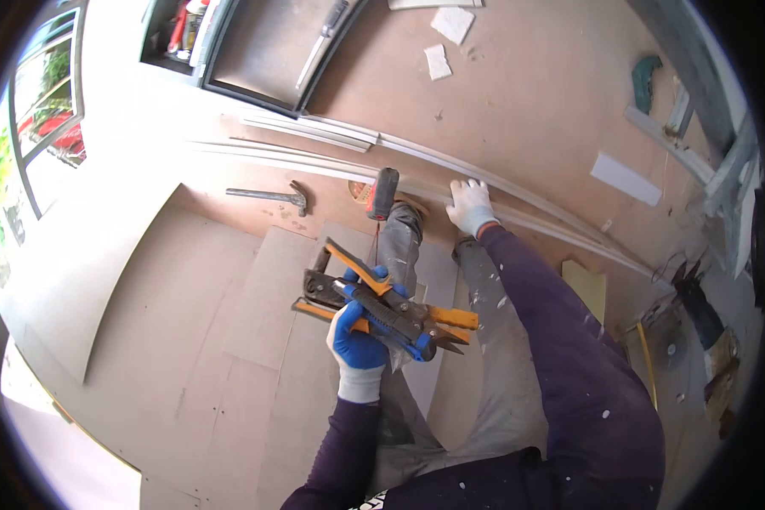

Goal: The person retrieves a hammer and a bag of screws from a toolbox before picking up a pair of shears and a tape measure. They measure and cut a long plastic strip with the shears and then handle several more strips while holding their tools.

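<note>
My left hand (357, 344), in a blue and white work glove, is wrapped around a bundle of tools. Among them are orange-handled metal snips (438, 323) and a black and blue utility knife (374, 308). A red and black screwdriver (384, 194) rises from the same bundle, its thin shaft pointing down toward my glove. Farther forward, my right hand (470, 206), also gloved, has its fingers bent over long white trim strips (527, 223) on the floor. Its fingertips are partly hidden.
A claw hammer (272, 197) lies left of the strips. Beyond them stands a dark toolbox tray (263, 47) with a screwdriver on it. Flat boards (204, 289) cover the floor at left. White scraps (625, 178) and metal legs (731, 170) are at right.
</note>
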Motion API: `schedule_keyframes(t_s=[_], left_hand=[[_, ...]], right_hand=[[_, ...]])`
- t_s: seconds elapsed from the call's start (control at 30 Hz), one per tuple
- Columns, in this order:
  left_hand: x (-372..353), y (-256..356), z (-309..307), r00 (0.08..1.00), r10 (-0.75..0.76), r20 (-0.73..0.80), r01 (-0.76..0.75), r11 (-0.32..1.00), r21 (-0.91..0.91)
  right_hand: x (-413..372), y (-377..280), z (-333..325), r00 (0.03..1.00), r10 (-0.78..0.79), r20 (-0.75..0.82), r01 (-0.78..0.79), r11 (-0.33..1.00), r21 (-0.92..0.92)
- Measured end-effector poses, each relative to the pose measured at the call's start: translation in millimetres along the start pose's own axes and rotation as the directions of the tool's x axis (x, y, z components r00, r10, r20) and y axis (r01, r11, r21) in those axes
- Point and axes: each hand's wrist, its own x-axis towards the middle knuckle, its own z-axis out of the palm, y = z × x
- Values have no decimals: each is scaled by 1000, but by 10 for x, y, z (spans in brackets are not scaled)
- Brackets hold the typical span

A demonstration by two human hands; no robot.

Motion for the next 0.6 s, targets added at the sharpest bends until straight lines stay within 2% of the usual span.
schedule_keyframes(t_s=[0.1,0.17,0.23,0.27,0.37,0.4,0.5,0.53,0.6], left_hand=[[8,-14,-56,999,-22,24,23,998,-50],[-19,-6,-59,998,-47,-31,45,997,-59],[-55,-12,-73,998,-55,-27,53,997,-60],[-92,46,27,998,-47,-34,46,998,-38],[-80,112,278,998,-66,-10,63,982,-179],[-130,151,468,998,-55,-7,52,975,-216],[-117,210,844,998,5,-61,-17,980,-199],[-113,195,952,996,24,-89,-39,985,-169],[-124,174,1332,984,75,-160,-88,993,-74]], right_hand=[[-115,30,-327,991,-6,132,-7,995,98],[-140,11,-694,979,-11,203,-23,986,165],[-114,15,-887,984,27,175,-66,973,222],[-68,67,-928,995,-7,97,-19,966,259],[205,254,-1043,991,97,94,-117,961,249],[240,402,-1074,997,68,20,-71,961,266],[362,692,-1100,990,75,118,-112,931,347],[365,842,-1094,995,53,86,-82,921,380],[365,1111,-1204,990,60,124,-106,908,405]])
